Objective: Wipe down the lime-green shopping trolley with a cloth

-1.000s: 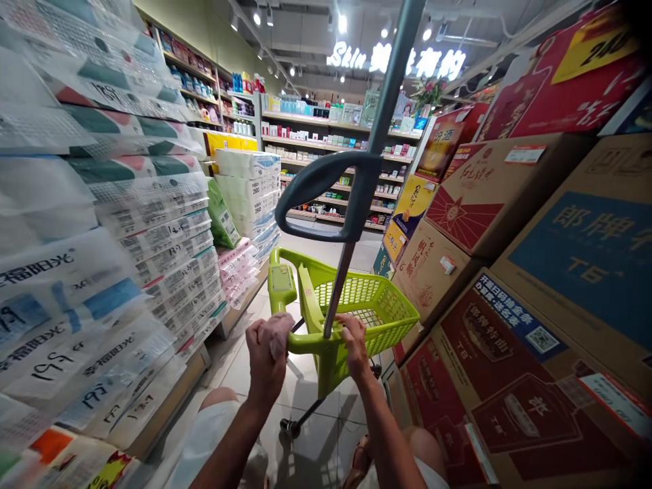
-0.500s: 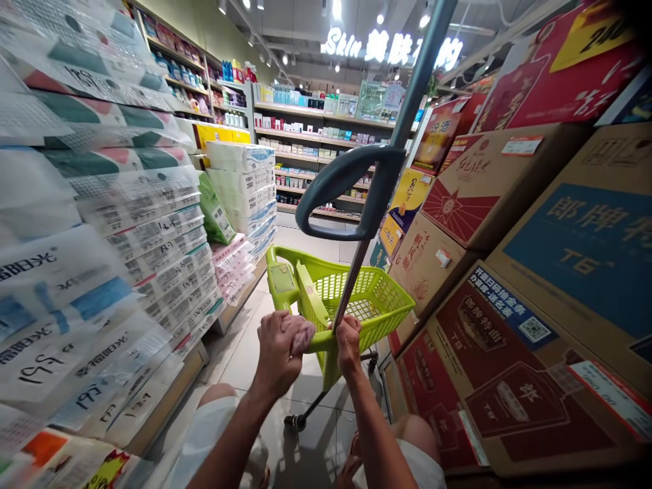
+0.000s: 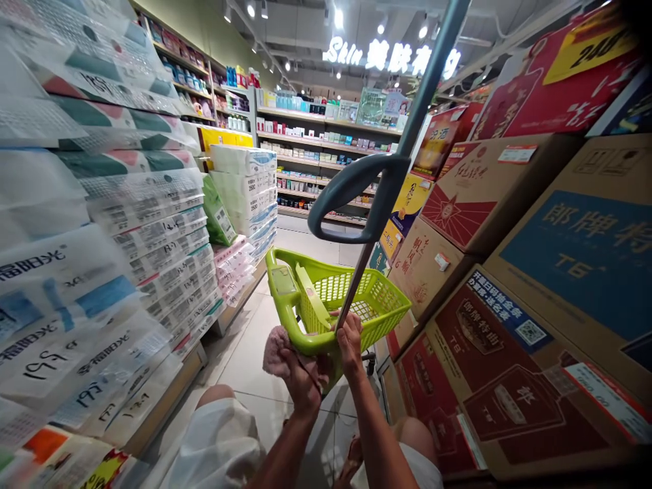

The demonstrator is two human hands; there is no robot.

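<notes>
A lime-green wheeled shopping basket stands in front of me, its long pole with a grey loop handle slanting up to the right. My right hand grips the lower pole just at the basket's near rim. In my left hand is a pinkish cloth, bunched between fingers and thumb. That hand is below the rounded green rim, with the cloth against its underside; part of the cloth hides behind the hand. Through the basket's lattice I see no goods.
Stacks of wrapped paper packs line the left side. Printed cartons rise close on the right. Tiled floor runs between them to shelves of small boxes at the back. My knees flank the basket.
My left hand has moved down and right, from the top of the basket's rim to below it, and more of the cloth shows. My right hand stays on the pole.
</notes>
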